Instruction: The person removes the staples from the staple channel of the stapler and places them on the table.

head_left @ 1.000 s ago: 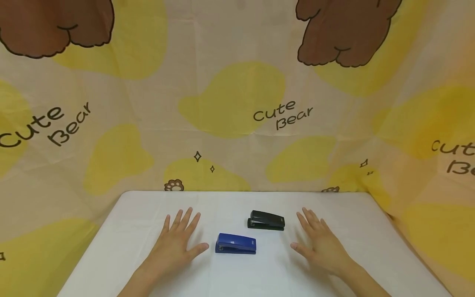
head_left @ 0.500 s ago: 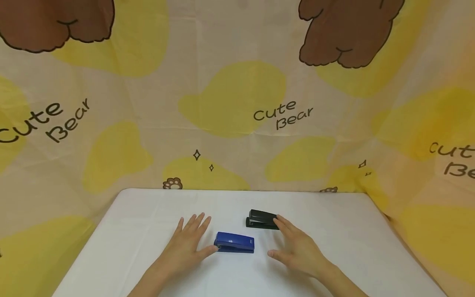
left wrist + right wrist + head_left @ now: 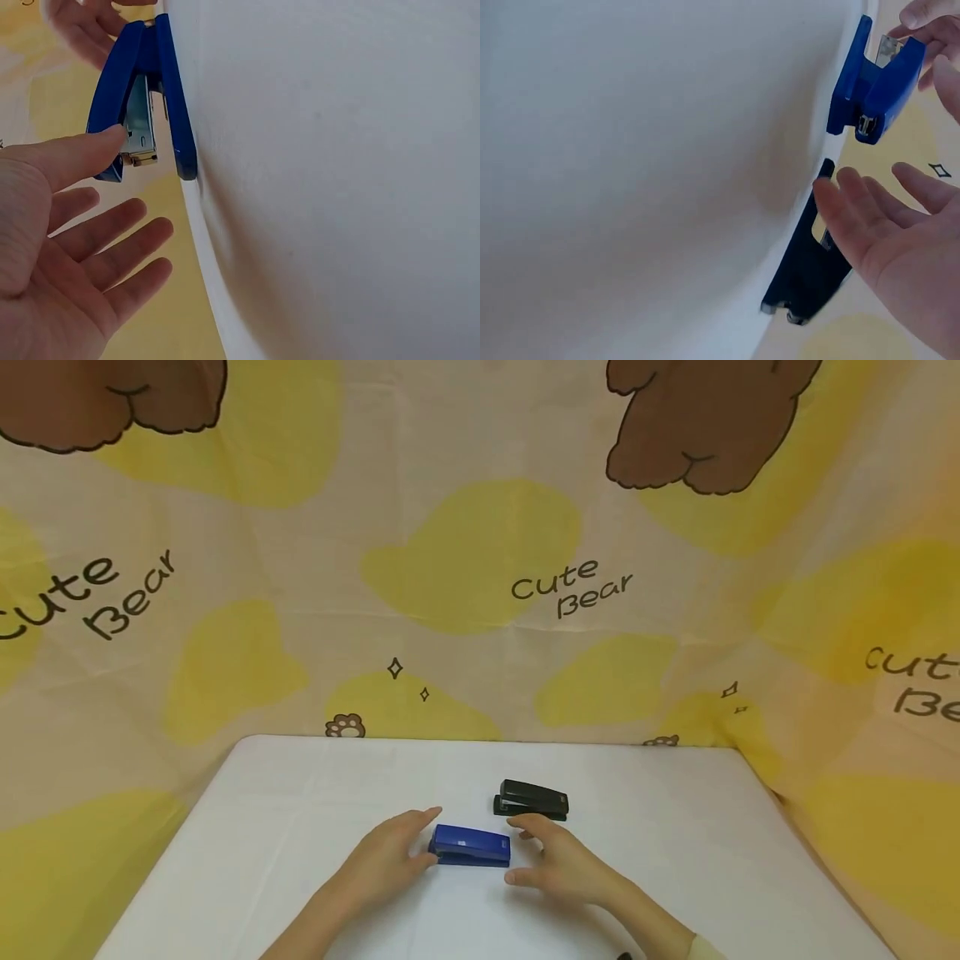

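A blue stapler [image 3: 471, 846] lies on the white table, between the two hands. My left hand [image 3: 386, 856] is at its left end, thumb and fingers spread apart; in the left wrist view the thumb [image 3: 86, 154] overlaps the stapler's front end, and I cannot tell whether it touches. To the stapler's right, my right hand [image 3: 562, 860] hovers with thumb and fingers parted and nothing between them. Behind it a black stapler [image 3: 532, 798] lies on the table; in the right wrist view the fingers [image 3: 847, 217] partly cover this black stapler [image 3: 806, 262].
The white table [image 3: 315, 785] has rounded back corners. A cloth backdrop [image 3: 450, 560] printed with bears, yellow patches and lettering hangs behind it and along the sides.
Both hands have moved inward toward the blue stapler's two ends. The right hand has passed in front of the black stapler. The head view has shifted slightly; both staplers stay in place.
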The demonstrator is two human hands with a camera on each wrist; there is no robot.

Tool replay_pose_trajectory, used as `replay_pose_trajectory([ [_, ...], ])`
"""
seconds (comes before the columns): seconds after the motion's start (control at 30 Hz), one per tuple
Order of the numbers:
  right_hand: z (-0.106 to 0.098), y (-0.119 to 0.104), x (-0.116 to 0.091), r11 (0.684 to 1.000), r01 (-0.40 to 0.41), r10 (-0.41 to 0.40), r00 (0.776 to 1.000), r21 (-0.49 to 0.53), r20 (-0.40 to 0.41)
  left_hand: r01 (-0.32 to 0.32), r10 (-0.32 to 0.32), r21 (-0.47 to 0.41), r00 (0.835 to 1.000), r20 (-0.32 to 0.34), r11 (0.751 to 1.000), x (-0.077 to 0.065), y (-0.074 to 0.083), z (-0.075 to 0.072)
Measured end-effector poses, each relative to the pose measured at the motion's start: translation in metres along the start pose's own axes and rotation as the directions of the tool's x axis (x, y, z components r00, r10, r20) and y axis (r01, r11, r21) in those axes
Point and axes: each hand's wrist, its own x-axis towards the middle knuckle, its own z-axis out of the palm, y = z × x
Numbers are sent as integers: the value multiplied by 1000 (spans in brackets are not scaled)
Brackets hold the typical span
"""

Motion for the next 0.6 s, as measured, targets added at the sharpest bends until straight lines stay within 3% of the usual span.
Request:
replay_pose_trajectory([
  [0.13, 2, -1, 10, 993, -8, 5, 1000, 115, 29, -5, 6, -72, 1000, 11, 997, 4, 1, 0],
  [0.3, 6, 1, 19, 993, 2, -7, 999, 119, 39, -23, 26, -134, 999, 22, 991, 9, 0, 0],
  [0.6, 8, 2, 17, 994, 19, -25, 999, 111, 48, 34, -12, -272, 996, 83, 962, 10, 3, 0],
])
